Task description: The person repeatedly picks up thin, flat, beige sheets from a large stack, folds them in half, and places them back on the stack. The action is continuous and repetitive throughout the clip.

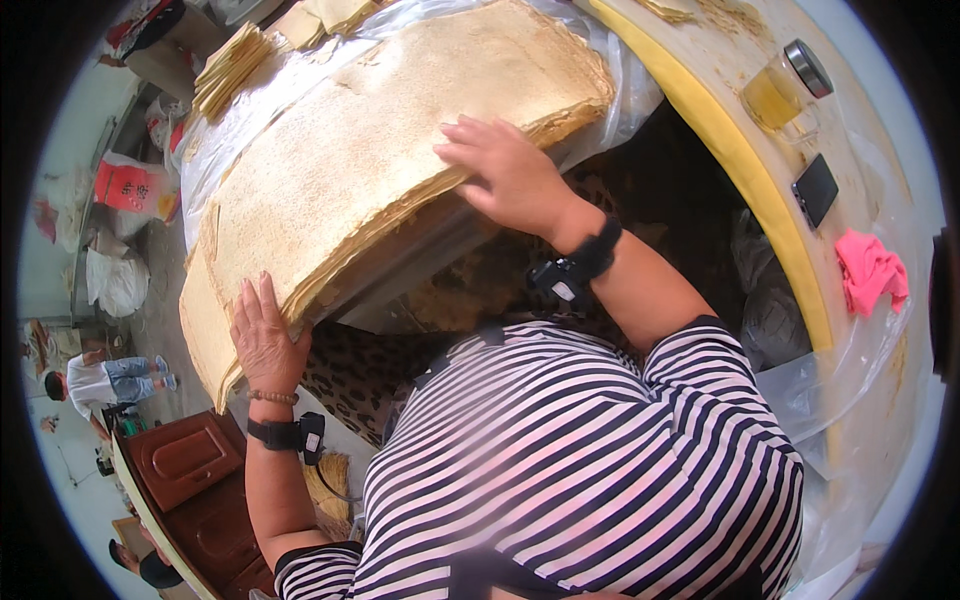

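Observation:
A thick stack of large, thin, tan flatbread-like sheets lies across the surface in front of me, its near edge layered and ragged. My left hand rests on the stack's near left edge, fingers stretched out over the top sheet. Farther right, my right hand lies on the near edge with its fingers spread and the thumb apart. Neither hand grips a sheet. Beneath the stack, a translucent plastic sheet shows past its right end.
Folded tan sheets sit at the far left. On the right, a yellow-edged table holds a lidded glass jar of yellowish liquid, a black phone and a pink cloth. A brown wooden cabinet and a person are at left.

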Demonstrator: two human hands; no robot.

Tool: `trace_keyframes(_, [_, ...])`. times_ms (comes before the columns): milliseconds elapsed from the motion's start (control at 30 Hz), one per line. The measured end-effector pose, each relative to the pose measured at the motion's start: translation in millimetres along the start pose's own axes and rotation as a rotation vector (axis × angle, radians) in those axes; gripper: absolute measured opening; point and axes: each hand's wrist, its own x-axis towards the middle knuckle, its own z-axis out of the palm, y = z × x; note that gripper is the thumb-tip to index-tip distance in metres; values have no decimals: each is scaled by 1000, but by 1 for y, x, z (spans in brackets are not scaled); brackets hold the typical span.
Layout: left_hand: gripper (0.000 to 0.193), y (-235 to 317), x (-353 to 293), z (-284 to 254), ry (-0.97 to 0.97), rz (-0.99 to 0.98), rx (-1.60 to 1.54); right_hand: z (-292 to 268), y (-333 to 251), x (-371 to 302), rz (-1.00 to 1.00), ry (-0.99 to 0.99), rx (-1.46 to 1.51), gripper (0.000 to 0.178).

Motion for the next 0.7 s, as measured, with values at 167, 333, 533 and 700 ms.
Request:
trace_keyframes(167, [91, -2, 23, -42, -186, 30, -68, -29, 29, -26, 532, 356, 422, 26])
trace_keyframes(333, [47, 51, 82, -90, 155, 304, -403, -48, 63, -33, 1110, 515, 1290, 33])
trace_keyframes(533, [39, 176, 158, -70, 234, 453, -707, -57, 91, -33, 1344, 504, 1577, 26])
trace_keyframes(700, [23, 212, 169, -62, 275, 432, -584, -72, 114, -26, 1354, 434, 1802, 25])
